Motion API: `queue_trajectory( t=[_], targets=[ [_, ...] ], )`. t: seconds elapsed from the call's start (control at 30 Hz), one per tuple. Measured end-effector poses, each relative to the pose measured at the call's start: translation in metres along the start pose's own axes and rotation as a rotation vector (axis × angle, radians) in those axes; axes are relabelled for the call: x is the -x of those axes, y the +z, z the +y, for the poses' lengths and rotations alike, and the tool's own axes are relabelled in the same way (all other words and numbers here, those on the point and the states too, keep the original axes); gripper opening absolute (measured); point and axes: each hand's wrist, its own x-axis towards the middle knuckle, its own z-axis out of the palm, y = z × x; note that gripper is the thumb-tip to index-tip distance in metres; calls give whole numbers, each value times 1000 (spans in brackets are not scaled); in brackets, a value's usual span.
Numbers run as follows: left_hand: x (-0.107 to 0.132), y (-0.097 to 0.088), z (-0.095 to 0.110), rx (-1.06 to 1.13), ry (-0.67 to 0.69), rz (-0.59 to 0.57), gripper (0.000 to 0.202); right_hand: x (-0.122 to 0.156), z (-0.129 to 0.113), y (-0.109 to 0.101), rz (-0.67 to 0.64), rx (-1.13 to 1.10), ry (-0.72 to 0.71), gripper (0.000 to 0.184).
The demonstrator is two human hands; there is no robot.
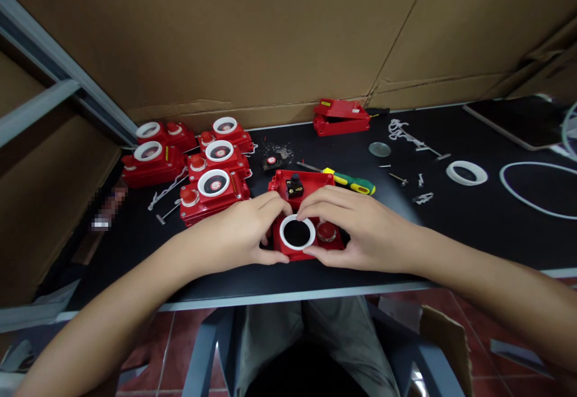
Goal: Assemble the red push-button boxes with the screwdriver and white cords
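Red cover (294,255) located on near side of screwdriver (351,182); edge gripped by left hand (250,228), white ring (282,233) pinched by right hand (356,222); probably light, stiff, slightly slick, best held by edges

Red box (295,255), opened, white ring (283,232) upward

The red box (288,252) looks like smooth, glossy hard plastic, and the white ring (282,236) on it seems to be plastic with a soft sheen. The screwdriver (354,183) pairs a bare metal shaft with a smooth plastic handle. The tabletop (460,234) is smooth and dark, with a dull sheen. Behind it, the wall (270,42) is matt, creased cardboard. The trousers (273,337) are matt cloth; the floor (148,340) looks like faintly shiny tile.
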Motion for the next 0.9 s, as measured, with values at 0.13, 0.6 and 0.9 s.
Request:
queue_trajectory(
  t=[0.13, 0.6, 0.9],
  targets=[
    [0, 1, 0, 4, -2, -3, 47, 1, 1, 0, 14, 9, -21, 24],
    [0, 0, 1, -51, 29, -4, 48, 3, 2, 1, -11, 29, -3, 17],
    [-1, 1, 1, -80, 39, -2, 49, 2, 1, 0, -39, 8, -1, 27]
  ],
)
